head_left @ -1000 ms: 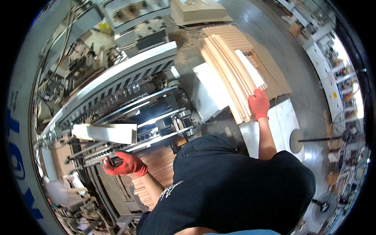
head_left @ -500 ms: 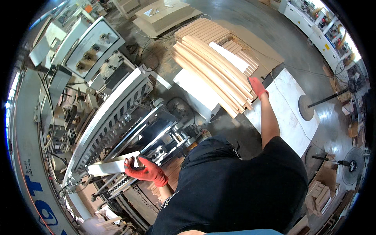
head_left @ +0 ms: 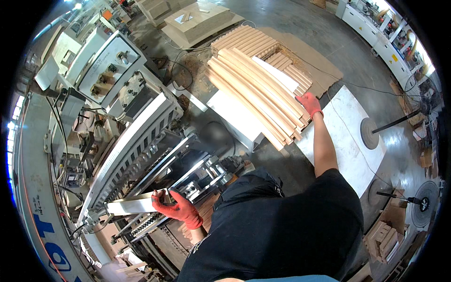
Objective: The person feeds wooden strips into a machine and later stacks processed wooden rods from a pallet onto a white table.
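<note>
My right hand point(head_left: 310, 104), in a red glove, is stretched out to the near right end of a stack of long pale wooden strips point(head_left: 256, 89). Its fingers are bent over the edge of the outermost strip, and their tips are partly hidden. At the lower left, my left hand point(head_left: 181, 209), also gloved in red, is beside the near end of a pale metal-looking bar point(head_left: 129, 206) on the machine. The left fingers are loosely curved, with a gap between them and the thumb; nothing shows held in them.
A long machine point(head_left: 136, 141) with a control panel point(head_left: 110, 70) runs along my left. More short wooden pieces point(head_left: 244, 40) lie behind the stack. A white board point(head_left: 350, 122) lies at right, with a round-based stand point(head_left: 369, 133) on it. A cable crosses the floor.
The view has shifted slightly. My right hand is still at the strip ends, its fingers reaching a little further left over the edge. My left hand stays by the bar, almost unmoved.
</note>
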Demonstrator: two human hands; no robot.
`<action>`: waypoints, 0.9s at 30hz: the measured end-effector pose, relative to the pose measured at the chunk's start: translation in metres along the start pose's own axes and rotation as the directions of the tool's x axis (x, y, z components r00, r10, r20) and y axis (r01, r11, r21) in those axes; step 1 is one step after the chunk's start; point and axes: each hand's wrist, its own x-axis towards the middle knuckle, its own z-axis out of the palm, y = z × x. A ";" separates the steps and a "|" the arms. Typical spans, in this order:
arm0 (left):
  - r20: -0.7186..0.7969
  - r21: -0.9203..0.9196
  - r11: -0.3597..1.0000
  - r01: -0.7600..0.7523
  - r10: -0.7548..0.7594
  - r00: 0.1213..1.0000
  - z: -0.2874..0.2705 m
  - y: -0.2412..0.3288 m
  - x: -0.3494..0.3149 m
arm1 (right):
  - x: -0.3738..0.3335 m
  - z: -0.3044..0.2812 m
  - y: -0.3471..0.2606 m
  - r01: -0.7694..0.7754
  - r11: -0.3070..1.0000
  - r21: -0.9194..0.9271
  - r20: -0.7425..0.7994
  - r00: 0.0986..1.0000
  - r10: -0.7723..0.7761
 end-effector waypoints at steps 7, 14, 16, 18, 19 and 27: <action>0.123 0.100 0.994 -0.032 0.020 0.992 0.001 -0.006 0.001 | 0.013 0.024 0.005 0.120 0.993 0.006 0.286 0.951 -0.117; 0.039 -0.036 0.999 -0.001 0.002 0.999 0.025 -0.043 0.003 | 0.012 0.001 -0.033 0.065 0.961 -0.270 -0.024 0.997 -0.075; 0.053 -0.018 1.000 0.004 -0.003 0.999 0.030 -0.040 0.005 | 0.009 0.000 -0.027 0.048 0.960 -0.275 -0.092 0.993 -0.076; 0.079 -0.025 0.999 0.043 -0.041 0.996 0.031 -0.036 0.007 | -0.001 0.004 -0.014 0.073 0.971 -0.230 -0.250 0.959 -0.131; 0.095 -0.035 0.998 0.055 -0.052 0.994 0.032 -0.035 0.009 | -0.006 0.005 -0.007 0.087 0.974 -0.210 -0.328 0.932 -0.154; 0.097 0.028 0.999 -0.033 0.030 0.995 0.043 -0.048 0.004 | -0.021 -0.001 -0.005 -0.098 0.983 -0.154 -0.211 0.975 0.065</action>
